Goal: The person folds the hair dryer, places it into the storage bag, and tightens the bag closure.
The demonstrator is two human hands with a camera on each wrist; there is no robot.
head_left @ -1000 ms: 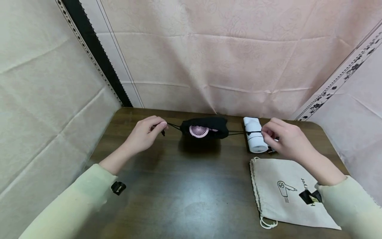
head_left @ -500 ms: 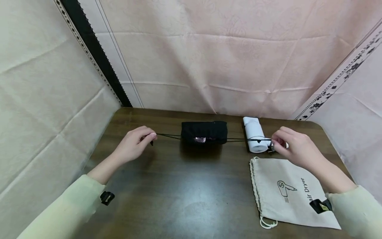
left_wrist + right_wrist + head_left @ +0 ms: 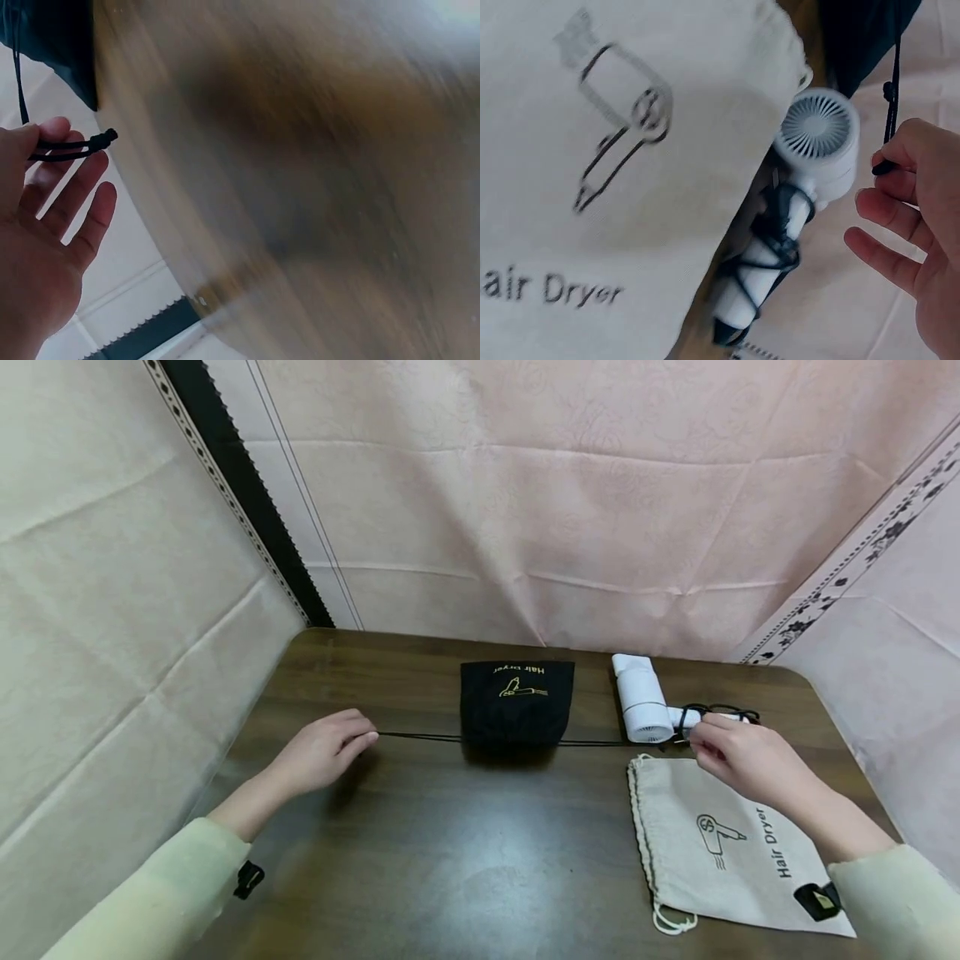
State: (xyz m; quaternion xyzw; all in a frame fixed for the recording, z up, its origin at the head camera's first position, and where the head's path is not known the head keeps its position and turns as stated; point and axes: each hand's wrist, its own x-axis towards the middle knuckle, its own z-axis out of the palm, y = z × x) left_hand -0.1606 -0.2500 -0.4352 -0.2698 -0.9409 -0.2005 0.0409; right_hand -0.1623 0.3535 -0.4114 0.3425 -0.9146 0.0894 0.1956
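pinching cords [image 3: 420, 737] in left hand [image 3: 318, 756] and right hand [image 3: 753, 762], spread wide, likely to draw tight the black bag [image 3: 516, 703] strung between, left of the hair dryer [image 3: 637, 697] on the worktop [image 3: 420, 852].

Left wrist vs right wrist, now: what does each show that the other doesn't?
Left wrist only: the left hand and a dark saw-toothed trim.

Right wrist only: the right hand, the white hair dryer with a cord wrapped round its handle, and the printed beige bag.

Both: part of the black pouch, a black drawstring pinched by that view's hand, the wooden table, and pale cloth.
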